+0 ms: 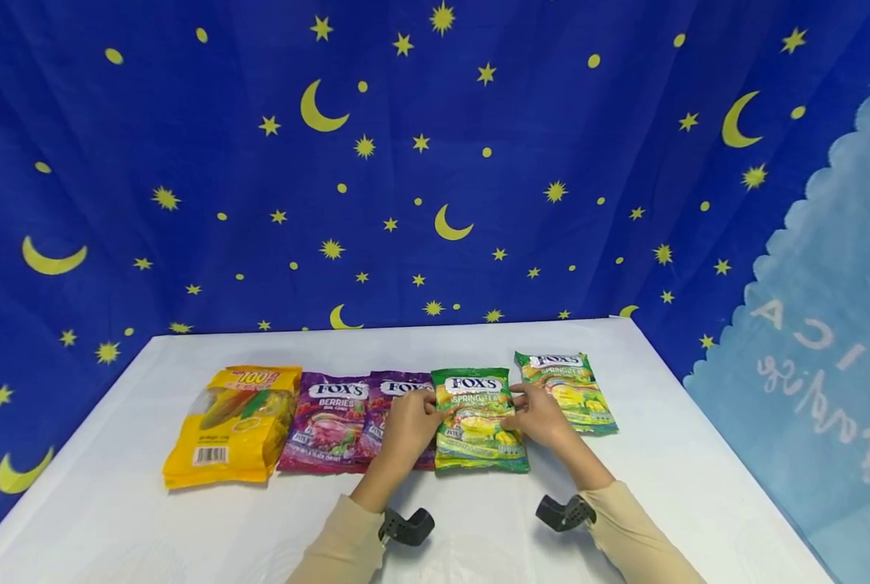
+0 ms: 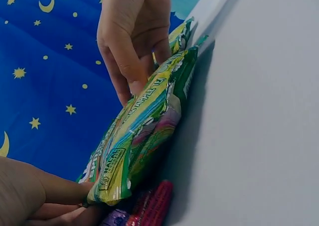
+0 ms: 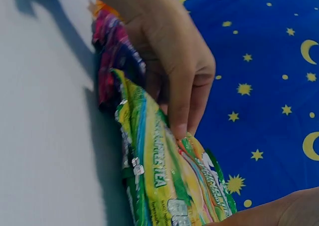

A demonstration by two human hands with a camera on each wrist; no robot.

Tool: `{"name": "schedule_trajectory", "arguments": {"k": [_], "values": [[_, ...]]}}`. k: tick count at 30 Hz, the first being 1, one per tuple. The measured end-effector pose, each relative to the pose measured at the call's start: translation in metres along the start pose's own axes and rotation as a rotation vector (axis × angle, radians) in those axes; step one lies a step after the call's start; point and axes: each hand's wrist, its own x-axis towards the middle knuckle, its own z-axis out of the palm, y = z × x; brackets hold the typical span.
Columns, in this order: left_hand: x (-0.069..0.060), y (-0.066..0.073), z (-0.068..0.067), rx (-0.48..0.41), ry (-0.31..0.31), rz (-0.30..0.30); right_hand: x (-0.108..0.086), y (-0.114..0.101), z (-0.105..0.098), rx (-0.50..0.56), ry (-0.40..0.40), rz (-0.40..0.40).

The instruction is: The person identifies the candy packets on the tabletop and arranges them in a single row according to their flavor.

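Observation:
A green candy bag [image 1: 479,442] marked FOX'S Spring Tea is held by its two sides at the middle of the row. My left hand [image 1: 407,426] pinches its left edge, and my right hand [image 1: 544,418] grips the right edge. In the left wrist view the candy bag [image 2: 144,116] appears tilted and partly raised off the white table. Under and beside my left hand lie two purple FOX'S Berries bags, one fully visible [image 1: 325,422] and one partly covered [image 1: 372,430]. A second green bag [image 1: 584,401] lies just beyond my right hand.
At the left end lies a yellow bag [image 1: 230,430] with a barcode. All the bags rest on a white-covered table [image 1: 493,527]. Behind it hangs a blue curtain [image 1: 406,178] with moons and stars; a light blue cloth [image 1: 829,341] hangs at the right.

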Motion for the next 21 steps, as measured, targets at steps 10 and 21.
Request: {"name": "schedule_trajectory", "arguments": {"k": [10,21], "values": [[-0.0006,-0.0024,0.0040,-0.003,0.047,-0.019,-0.0050,-0.0016,0.0009,-0.167,0.063,-0.131],[0.0011,0.0028,0.0023,0.108,0.070,0.036,-0.0042,-0.0011,-0.0024,-0.168,0.035,-0.145]]}}
